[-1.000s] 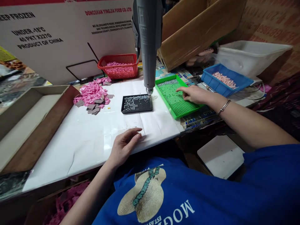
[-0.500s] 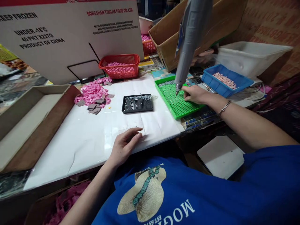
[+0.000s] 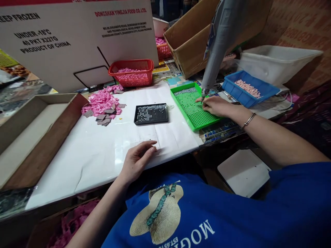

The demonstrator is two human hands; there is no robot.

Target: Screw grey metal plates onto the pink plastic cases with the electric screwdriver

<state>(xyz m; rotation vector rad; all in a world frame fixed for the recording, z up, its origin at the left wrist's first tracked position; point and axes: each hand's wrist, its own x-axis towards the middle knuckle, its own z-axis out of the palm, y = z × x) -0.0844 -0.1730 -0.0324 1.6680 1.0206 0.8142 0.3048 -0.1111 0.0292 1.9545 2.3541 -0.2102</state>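
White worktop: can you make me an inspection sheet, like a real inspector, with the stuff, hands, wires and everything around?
Surface: white worktop, creased, with small specks.
Things: green perforated tray and black perforated tray, both with small metal pieces; grey power screwdriver, tip over the green tray.
Clutter: pink pieces piled with flat grey chips.
Hands: left hand at the front edge, nothing seen in it; right hand over the green tray, fingers at the screwdriver tip, grip unclear.
Cables: thin pale cord by the blue bin.
Surroundings: red basket, white tub, cardboard box.
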